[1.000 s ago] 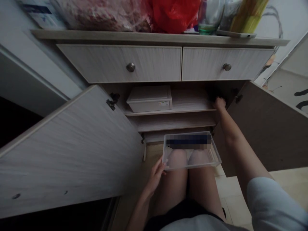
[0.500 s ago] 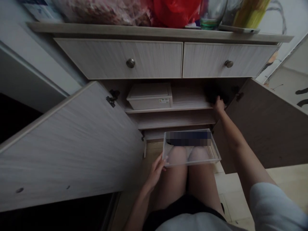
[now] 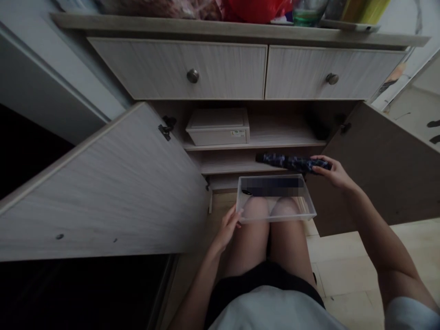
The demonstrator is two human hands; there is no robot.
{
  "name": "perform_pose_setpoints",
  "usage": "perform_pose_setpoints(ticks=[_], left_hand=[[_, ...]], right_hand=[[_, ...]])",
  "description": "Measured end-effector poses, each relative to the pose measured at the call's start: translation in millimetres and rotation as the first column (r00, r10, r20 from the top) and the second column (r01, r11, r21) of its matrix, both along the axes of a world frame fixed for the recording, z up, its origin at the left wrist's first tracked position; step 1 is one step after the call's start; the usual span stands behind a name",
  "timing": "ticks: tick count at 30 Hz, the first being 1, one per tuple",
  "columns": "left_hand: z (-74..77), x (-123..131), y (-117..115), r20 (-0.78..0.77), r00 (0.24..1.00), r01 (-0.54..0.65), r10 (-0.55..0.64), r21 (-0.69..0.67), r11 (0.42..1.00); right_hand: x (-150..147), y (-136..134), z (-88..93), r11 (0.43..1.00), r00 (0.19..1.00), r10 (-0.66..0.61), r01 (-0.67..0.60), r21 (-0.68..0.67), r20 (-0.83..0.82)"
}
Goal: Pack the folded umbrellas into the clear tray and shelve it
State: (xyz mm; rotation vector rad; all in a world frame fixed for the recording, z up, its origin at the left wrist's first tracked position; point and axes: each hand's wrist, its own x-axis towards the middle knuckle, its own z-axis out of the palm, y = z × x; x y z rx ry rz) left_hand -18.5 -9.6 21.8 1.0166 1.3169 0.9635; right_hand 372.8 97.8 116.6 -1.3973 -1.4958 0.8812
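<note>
**Desk:** What is in the right hand [image 3: 332, 170]?

**Photographer:** A folded umbrella [image 3: 288, 162], a slim cylinder of dark patterned fabric, with the grip closed around it, just above a clear plastic tray [image 3: 275, 219].

**Desk:** And the left hand [image 3: 227, 228]?

**Photographer:** Its grip is closed on the tray's thin rim. The shallow rectangular tray rests on bare thighs [image 3: 252, 238], with one strip pixelated.

**Desk:** The setting?

**Photographer:** A wood-grain cabinet door [image 3: 103, 183] stands open, and a lidded pale storage box [image 3: 217, 130] sits on a shelf [image 3: 254, 145].
</note>
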Motion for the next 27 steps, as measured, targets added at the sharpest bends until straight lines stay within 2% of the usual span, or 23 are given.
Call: perform_pose_setpoints(ticks=[3, 5, 10, 15, 19, 22, 24, 27], left_hand=[[-1.2, 0.7, 0.0, -0.003, 1.000, -0.005, 0.005, 0.011, 1.000], [-1.5, 1.0, 0.2, -0.013, 1.000, -0.009, 0.009, 0.013, 1.000], [-0.2, 1.7, -0.7, -0.031, 1.000, 0.000, 0.001, 0.030, 1.000], [1.3, 0.8, -3.2, -0.012, 1.000, 0.002, -0.001, 0.036, 0.999], [2.1, -1.6, -3.5, -0.014, 1.000, -0.002, 0.002, 0.023, 1.000], [2.1, -2.7, -3.3, -0.013, 1.000, 0.006, -0.005, 0.032, 0.999], [1.8, -2.9, -3.2, -0.011, 1.000, 0.000, 0.000, 0.041, 0.999], [1.3, -2.7, -2.4, -0.014, 1.000, 0.001, 0.000, 0.041, 0.999]], right_hand=[[-11.0, -40.1, 3.4, 0.987, 0.985, 0.156, -0.152, -0.053, 0.075], [-19.4, -53.3, 1.0, 0.966, 0.961, 0.253, -0.245, -0.082, 0.114], [-39.3, -53.4, -16.6, 0.926, 0.899, 0.377, -0.375, -0.056, 0.222], [-46.9, -45.5, -30.2, 0.911, 0.828, 0.373, -0.412, 0.003, 0.419], [-54.2, -44.1, -35.0, 0.905, 0.625, 0.344, -0.421, -0.068, 0.701], [-64.0, -43.3, -36.4, 0.914, 0.462, 0.298, -0.391, -0.110, 0.835], [-70.7, -42.9, -36.4, 0.914, 0.389, 0.276, -0.390, -0.114, 0.879], [-77.8, -43.1, -35.3, 0.918, 0.325, 0.235, -0.384, -0.100, 0.916]])
